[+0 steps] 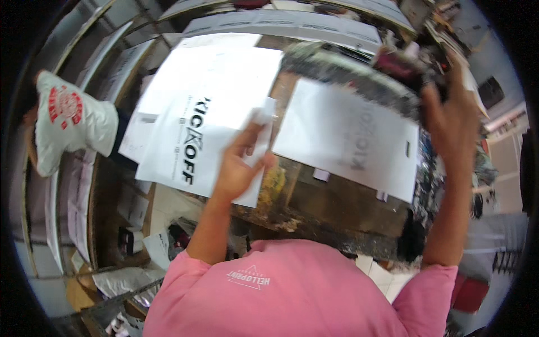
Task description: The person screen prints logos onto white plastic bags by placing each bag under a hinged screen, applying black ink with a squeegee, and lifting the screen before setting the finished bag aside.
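My left hand (238, 168) grips the right edge of a flat white bag (168, 149) with black print, its thumb and fingers closed on that edge. This bag lies over other white sheets (230, 70) on the left of the table. Another flat white bag (325, 121), with a handle slot and faint grey print, rests on the brown board to the right. At the far right my right hand (452, 115) is raised and smeared by motion, close to a dark red object (398, 63). Whether its fingers hold anything does not show.
A blurred grey, worn strip (348, 70) runs behind the right bag. Racks with white printed sheets (115, 67) stand at the left, where a person in a white shirt (73, 118) is. More sheets (281, 23) line the back. The worktable's worn front edge (337, 238) is near my body.
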### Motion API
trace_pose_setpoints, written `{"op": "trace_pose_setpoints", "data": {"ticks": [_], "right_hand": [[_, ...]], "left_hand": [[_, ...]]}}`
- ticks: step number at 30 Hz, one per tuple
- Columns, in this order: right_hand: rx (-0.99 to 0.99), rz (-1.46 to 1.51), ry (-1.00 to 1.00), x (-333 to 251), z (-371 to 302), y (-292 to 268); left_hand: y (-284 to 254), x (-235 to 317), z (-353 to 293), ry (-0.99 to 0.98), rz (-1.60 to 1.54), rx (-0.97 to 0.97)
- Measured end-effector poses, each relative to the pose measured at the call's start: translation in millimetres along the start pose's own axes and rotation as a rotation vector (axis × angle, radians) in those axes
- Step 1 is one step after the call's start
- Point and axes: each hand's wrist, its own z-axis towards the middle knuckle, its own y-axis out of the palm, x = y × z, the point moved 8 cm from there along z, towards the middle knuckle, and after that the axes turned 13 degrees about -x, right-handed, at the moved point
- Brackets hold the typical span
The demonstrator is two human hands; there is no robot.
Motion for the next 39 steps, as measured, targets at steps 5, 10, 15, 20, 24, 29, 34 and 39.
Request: {"op": "trace_pose_setpoints", "data": {"ticks": [5,10,15,20,24,29,34,39], "right_hand": [[-0.492,0.035,-0.27,-16.8,-95.9,88.1],[-0.624,0.25,-0.191,-2.0,-169.8,175.0],[-0.599,0.241,-0.219,-9.0,-181.4,221.9],[-0.476,0.197,-0.264,20.2,-101.1,264.7],[-0.371,0.117,-0.288,54.4,-2.4,320.7],[-0.336,0.022,-0.317,98.8,120.6,363.6],[-0.434,0.09,-0.379,108.0,176.9,367.4],[-0.291,0.018,-0.293,105.6,122.5,355.9]], "left_hand": [[133.7,20.2,-12.8,-0.116,-1.456,0.015],[136.4,-89.3,-57.1,-0.511,-1.089,0.087],[137.0,-125.0,-72.5,-0.607,-0.977,0.198],[134.7,-140.4,-86.2,-0.595,-0.895,0.154],[133.7,-147.8,-93.0,-0.625,-0.874,0.13],[129.1,-153.0,-91.5,-0.547,-0.865,0.088],[125.6,-149.6,-99.1,-0.477,-0.897,0.162],[125.0,-144.9,-90.1,-0.399,-0.943,0.09]]}}
